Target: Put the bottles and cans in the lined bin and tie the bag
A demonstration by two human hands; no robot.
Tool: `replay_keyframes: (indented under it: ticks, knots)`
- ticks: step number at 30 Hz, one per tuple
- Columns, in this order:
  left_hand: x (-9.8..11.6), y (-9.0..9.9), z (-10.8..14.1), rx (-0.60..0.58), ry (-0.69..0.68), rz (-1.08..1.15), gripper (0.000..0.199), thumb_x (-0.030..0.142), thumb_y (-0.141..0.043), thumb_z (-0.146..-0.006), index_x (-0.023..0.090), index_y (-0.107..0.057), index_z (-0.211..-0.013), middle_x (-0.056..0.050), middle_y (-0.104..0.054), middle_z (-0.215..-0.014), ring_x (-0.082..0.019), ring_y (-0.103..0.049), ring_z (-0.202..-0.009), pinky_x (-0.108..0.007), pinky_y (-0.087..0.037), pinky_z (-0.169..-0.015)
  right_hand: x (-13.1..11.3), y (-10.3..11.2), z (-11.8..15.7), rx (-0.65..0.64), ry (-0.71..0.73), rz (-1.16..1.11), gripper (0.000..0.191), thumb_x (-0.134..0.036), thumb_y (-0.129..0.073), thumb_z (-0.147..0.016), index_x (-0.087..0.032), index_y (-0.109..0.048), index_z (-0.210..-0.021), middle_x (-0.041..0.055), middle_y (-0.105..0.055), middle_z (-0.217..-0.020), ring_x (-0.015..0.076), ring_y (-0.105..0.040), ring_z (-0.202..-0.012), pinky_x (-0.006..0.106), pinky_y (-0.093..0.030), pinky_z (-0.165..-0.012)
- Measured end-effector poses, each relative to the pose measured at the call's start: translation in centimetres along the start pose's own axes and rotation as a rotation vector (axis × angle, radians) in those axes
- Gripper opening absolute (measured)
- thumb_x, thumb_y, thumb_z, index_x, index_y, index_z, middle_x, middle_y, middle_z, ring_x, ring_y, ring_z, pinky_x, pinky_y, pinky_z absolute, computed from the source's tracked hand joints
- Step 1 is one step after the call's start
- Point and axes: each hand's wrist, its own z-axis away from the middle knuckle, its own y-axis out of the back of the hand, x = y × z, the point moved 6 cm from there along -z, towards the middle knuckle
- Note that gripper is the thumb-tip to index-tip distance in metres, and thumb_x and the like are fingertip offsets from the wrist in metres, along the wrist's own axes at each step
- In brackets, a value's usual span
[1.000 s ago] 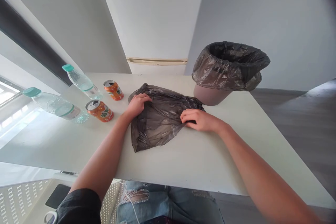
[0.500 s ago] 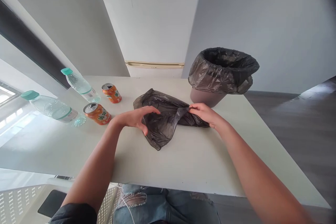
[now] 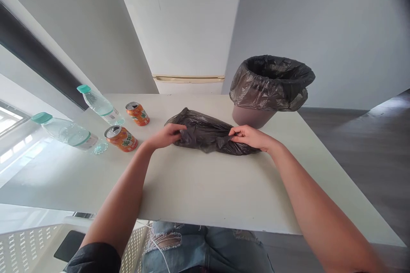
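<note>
A dark, see-through plastic bag (image 3: 208, 130) lies bunched lengthwise on the white table, its near side gathered up. My left hand (image 3: 168, 135) is closed on the bag's left part, pinching the film between thumb and fingers. At the bag's right part, my right hand (image 3: 248, 136) grips a fold the same way. Just behind my right hand stands a brownish trash bin (image 3: 251, 116), lined with another dark bag (image 3: 269, 91) that is folded over its rim.
Two orange drink cans (image 3: 121, 137) and two clear bottles with teal caps (image 3: 72, 133) stand on the table (image 3: 208, 192) to the left. A fridge (image 3: 188, 30) rises behind the far edge. Below the near edge at left are a perforated white surface and a dark flat object (image 3: 68, 246).
My left hand has closed from an open curl onto the bag. The bag's near flap, which hung toward me, is now folded back away. My right hand keeps its grip.
</note>
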Motion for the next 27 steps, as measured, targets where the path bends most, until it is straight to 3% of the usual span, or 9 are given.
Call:
replay_keyframes:
  ticks: [4, 8, 11, 13, 15, 18, 20, 23, 27]
  knots:
    - [-5.3, 2.4, 0.7, 0.436, 0.382, 0.379, 0.035, 0.049, -0.072, -0.082, 0.018, -0.076, -0.096, -0.007, -0.075, -0.09, -0.026, -0.071, -0.087, -0.034, -0.058, -0.076, 0.4, 0.1, -0.1, 0.085, -0.075, 0.072, 0.055, -0.073, -0.069, -0.086, -0.021, -0.069, -0.101, -0.0043, -0.058, -0.062, 0.0107, -0.041, -0.051, 0.026, -0.03, -0.054]
    - [-7.0, 2.5, 1.4, 0.645, 0.58, 0.493, 0.035, 0.04, -0.072, -0.075, 0.018, -0.075, -0.102, -0.009, -0.076, -0.091, -0.028, -0.072, -0.089, -0.035, -0.057, -0.075, 0.0, -0.1, 0.0, 0.076, -0.091, 0.06, 0.062, -0.08, -0.064, -0.086, -0.022, -0.068, -0.108, -0.0018, -0.062, -0.067, 0.0139, -0.049, -0.053, 0.029, -0.038, -0.054]
    - [-6.3, 3.0, 1.6, 0.701, 0.582, 0.333, 0.028, 0.037, -0.068, -0.076, 0.017, -0.074, -0.096, -0.007, -0.075, -0.091, -0.026, -0.068, -0.089, -0.033, -0.054, -0.076, -1.2, -0.4, 0.5, 0.002, 0.024, 0.114, 0.066, -0.08, -0.063, -0.088, -0.022, -0.069, -0.121, 0.0054, -0.073, -0.09, 0.0186, -0.062, -0.072, 0.031, -0.046, -0.067]
    - [-6.1, 3.5, 1.7, 0.722, 0.556, 0.251, 0.027, 0.039, -0.064, -0.078, 0.017, -0.071, -0.091, -0.006, -0.072, -0.086, -0.024, -0.065, -0.083, -0.031, -0.051, -0.074, -1.9, -0.9, 1.0, -0.068, 0.069, 0.206, 0.072, -0.075, -0.072, -0.083, -0.026, -0.064, -0.135, 0.0092, -0.075, -0.114, 0.0231, -0.068, -0.09, 0.033, -0.05, -0.078]
    - [-6.3, 4.1, 1.7, 0.726, 0.53, 0.123, 0.028, 0.041, -0.058, -0.081, 0.017, -0.069, -0.091, -0.004, -0.069, -0.082, -0.022, -0.062, -0.078, -0.03, -0.048, -0.07, -2.2, -1.3, 1.2, -0.096, 0.07, 0.305, 0.078, -0.065, -0.082, -0.078, -0.031, -0.058, -0.144, 0.0084, -0.073, -0.124, 0.0249, -0.069, -0.096, 0.033, -0.051, -0.081]
    - [-7.0, 5.0, 1.8, 0.71, 0.536, -0.101, 0.026, 0.041, -0.054, -0.084, 0.019, -0.067, -0.086, -0.002, -0.064, -0.074, -0.021, -0.058, -0.074, -0.029, -0.044, -0.068, -2.0, -0.8, 1.0, -0.021, 0.078, 0.347, 0.055, -0.053, -0.075, -0.088, -0.03, -0.06, -0.135, 0.0041, -0.074, -0.11, 0.0226, -0.068, -0.086, 0.033, -0.051, -0.078]
    - [-7.6, 5.3, 1.9, 0.696, 0.576, -0.177, 0.026, 0.042, -0.056, -0.085, 0.02, -0.062, -0.071, -0.002, -0.054, -0.062, -0.021, -0.055, -0.07, -0.031, -0.041, -0.068, -1.6, 0.1, 0.6, 0.092, 0.103, 0.301, 0.039, -0.05, -0.066, -0.094, -0.028, -0.061, -0.126, 0.0024, -0.073, -0.103, 0.0222, -0.067, -0.087, 0.035, -0.051, -0.08]
    - [-7.9, 5.5, 2.0, 0.689, 0.621, -0.241, 0.04, 0.046, -0.057, -0.087, 0.022, -0.051, -0.055, -0.003, -0.044, -0.052, -0.023, -0.054, -0.066, -0.033, -0.039, -0.068, -0.1, 1.7, 0.0, 0.244, 0.092, 0.202, 0.038, -0.049, -0.067, -0.093, -0.027, -0.059, -0.123, 0.0026, -0.073, -0.107, 0.0237, -0.068, -0.095, 0.036, -0.052, -0.085]
    - [-8.1, 5.8, 2.3, 0.734, 0.641, -0.307, 0.035, 0.043, -0.057, -0.09, 0.023, -0.056, -0.061, -0.008, -0.059, -0.061, -0.03, -0.064, -0.079, -0.037, -0.045, -0.076, 2.1, 2.3, -0.8, 0.322, -0.051, 0.163, 0.038, -0.046, -0.068, -0.09, -0.026, -0.055, -0.12, 0.0042, -0.075, -0.104, 0.0234, -0.07, -0.086, 0.036, -0.052, -0.08]
